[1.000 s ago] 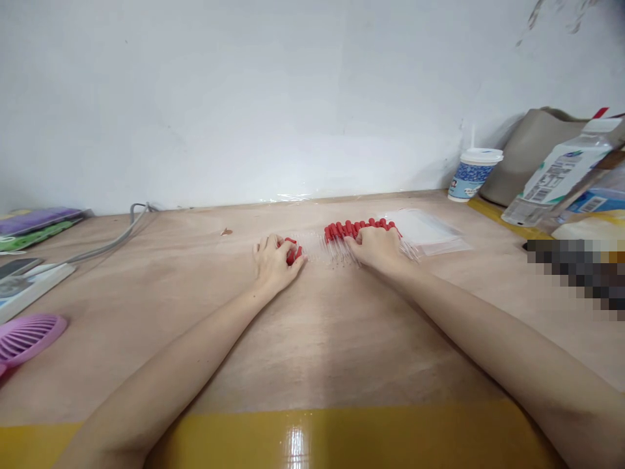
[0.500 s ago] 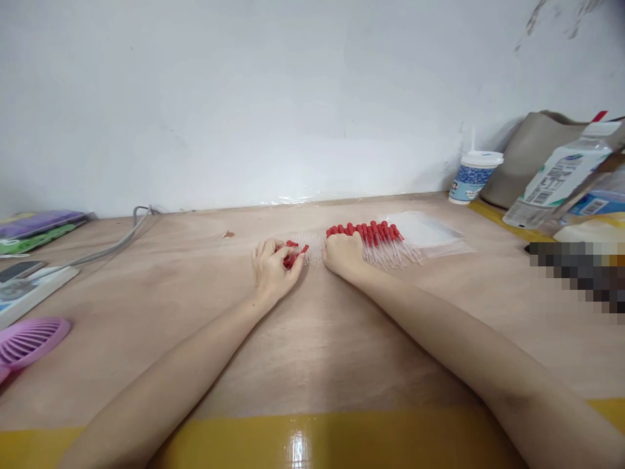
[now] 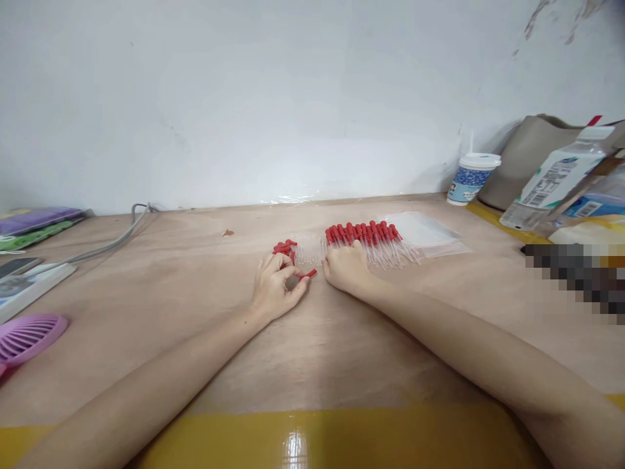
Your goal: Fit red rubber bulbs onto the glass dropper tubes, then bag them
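Between thumb and index finger, my left hand (image 3: pixel 278 286) pinches a small red rubber cap (image 3: pixel 308 274), its free end pointing right. Several loose red caps (image 3: pixel 284 247) lie just beyond those fingers. My right hand (image 3: pixel 347 268) is curled closed on the table, a short gap to the right of the held cap; what its fingers grip is hidden. Between and behind both hands lies a row of thin clear tubes (image 3: pixel 308 249). Behind and right of my right hand, several clear tubes fitted with red caps (image 3: pixel 374 231) lie side by side, capped ends toward the wall.
A clear plastic bag (image 3: pixel 424 231) lies beyond the capped tubes. At the right stand a paper cup (image 3: pixel 471 179), a plastic bottle (image 3: pixel 556 179) and a grey bag (image 3: pixel 512 159). A pink fan (image 3: pixel 32 339), a power strip (image 3: pixel 36 290) and a cable (image 3: pixel 120 241) are left.
My left hand has drawn toward me, away from the loose caps, with one red cap in its pinch. My right hand has come slightly nearer to me, its fingers still curled.
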